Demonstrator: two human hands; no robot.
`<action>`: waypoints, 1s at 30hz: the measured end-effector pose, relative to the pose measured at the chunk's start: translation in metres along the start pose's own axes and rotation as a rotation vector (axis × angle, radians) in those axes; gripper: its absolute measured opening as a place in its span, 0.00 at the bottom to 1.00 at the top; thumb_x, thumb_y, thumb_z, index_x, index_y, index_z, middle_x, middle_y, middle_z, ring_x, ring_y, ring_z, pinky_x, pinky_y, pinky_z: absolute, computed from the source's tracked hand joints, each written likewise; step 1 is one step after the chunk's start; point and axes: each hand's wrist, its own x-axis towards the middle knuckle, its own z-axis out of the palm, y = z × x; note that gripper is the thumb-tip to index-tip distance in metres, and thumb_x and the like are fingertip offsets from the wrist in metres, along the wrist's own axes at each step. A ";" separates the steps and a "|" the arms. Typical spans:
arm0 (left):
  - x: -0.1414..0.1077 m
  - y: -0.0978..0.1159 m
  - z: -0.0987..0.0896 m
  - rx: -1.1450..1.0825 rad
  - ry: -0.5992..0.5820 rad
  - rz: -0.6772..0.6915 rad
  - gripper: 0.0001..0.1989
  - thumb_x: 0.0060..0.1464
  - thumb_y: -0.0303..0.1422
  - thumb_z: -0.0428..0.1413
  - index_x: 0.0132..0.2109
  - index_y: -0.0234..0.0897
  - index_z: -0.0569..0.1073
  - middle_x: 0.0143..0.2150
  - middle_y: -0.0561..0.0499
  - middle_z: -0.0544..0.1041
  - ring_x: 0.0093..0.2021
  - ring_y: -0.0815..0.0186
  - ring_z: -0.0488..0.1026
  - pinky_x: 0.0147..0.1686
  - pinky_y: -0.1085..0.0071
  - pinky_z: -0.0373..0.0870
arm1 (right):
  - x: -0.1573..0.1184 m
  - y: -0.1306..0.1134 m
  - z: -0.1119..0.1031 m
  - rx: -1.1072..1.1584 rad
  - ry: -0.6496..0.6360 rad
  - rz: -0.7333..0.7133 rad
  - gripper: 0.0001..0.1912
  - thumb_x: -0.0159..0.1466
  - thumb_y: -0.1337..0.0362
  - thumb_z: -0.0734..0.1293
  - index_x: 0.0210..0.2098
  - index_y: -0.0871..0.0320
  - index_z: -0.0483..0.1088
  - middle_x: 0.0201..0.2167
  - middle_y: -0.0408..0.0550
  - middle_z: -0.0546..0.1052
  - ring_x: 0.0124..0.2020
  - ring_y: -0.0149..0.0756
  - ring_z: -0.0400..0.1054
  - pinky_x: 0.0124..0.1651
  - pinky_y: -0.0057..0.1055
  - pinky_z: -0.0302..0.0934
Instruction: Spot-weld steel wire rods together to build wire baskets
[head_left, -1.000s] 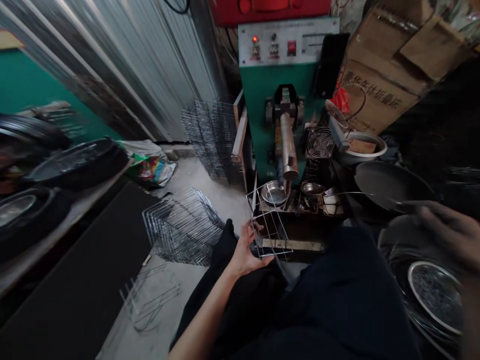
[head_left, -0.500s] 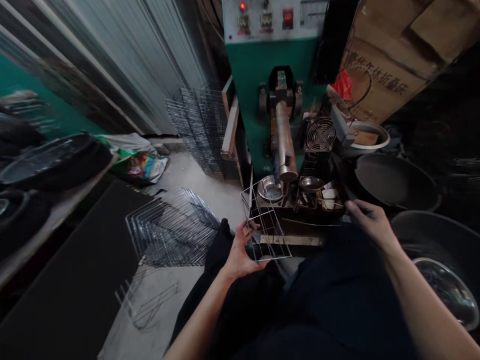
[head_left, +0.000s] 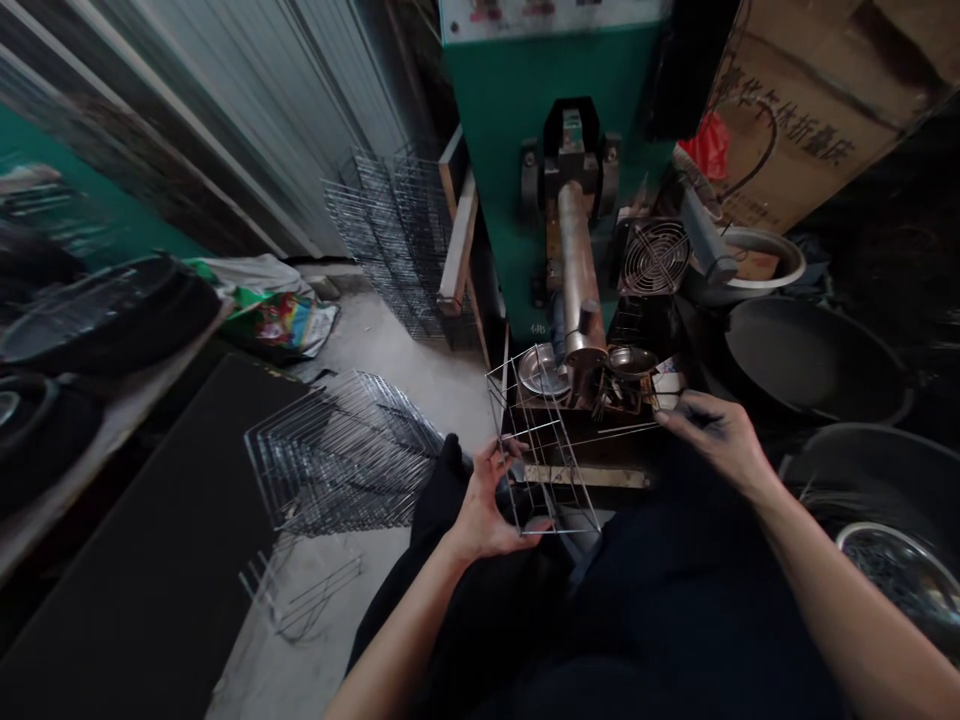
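My left hand [head_left: 487, 512] is closed around the lower left side of a wire rack [head_left: 551, 426], an open frame of thin metal wires, held tilted before my lap. My right hand [head_left: 716, 438] pinches the end of a thin metal rod [head_left: 609, 432] between thumb and fingertips. The rod points left toward the rack; whether its far end touches the rack I cannot tell. Beyond the rack, a thick metal cylinder arm [head_left: 581, 270] juts from a green machine [head_left: 495, 200]. Below that arm are a shallow metal bowl [head_left: 541, 372] and a smaller dish [head_left: 631, 361].
Stacked wire racks [head_left: 337, 460] stand on the floor at left, with another stack [head_left: 397, 240] behind. A dark board [head_left: 142, 540] lies left. A small fan [head_left: 655, 257], a large dark pan [head_left: 817, 360] and a tub holding a metal bowl [head_left: 900, 570] are on the right.
My right hand has moved left, bringing the rod closer to the rack. The rack, still in my left hand, has shifted slightly right. The camera view has tilted down a little.
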 end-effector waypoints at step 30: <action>0.036 -0.063 0.004 0.226 0.002 0.001 0.62 0.37 0.33 0.73 0.72 0.44 0.44 0.64 0.36 0.64 0.64 0.41 0.71 0.64 0.38 0.70 | 0.067 0.044 0.038 -0.008 -0.137 -0.100 0.32 0.62 0.35 0.68 0.20 0.57 0.66 0.21 0.42 0.67 0.26 0.33 0.58 0.30 0.31 0.52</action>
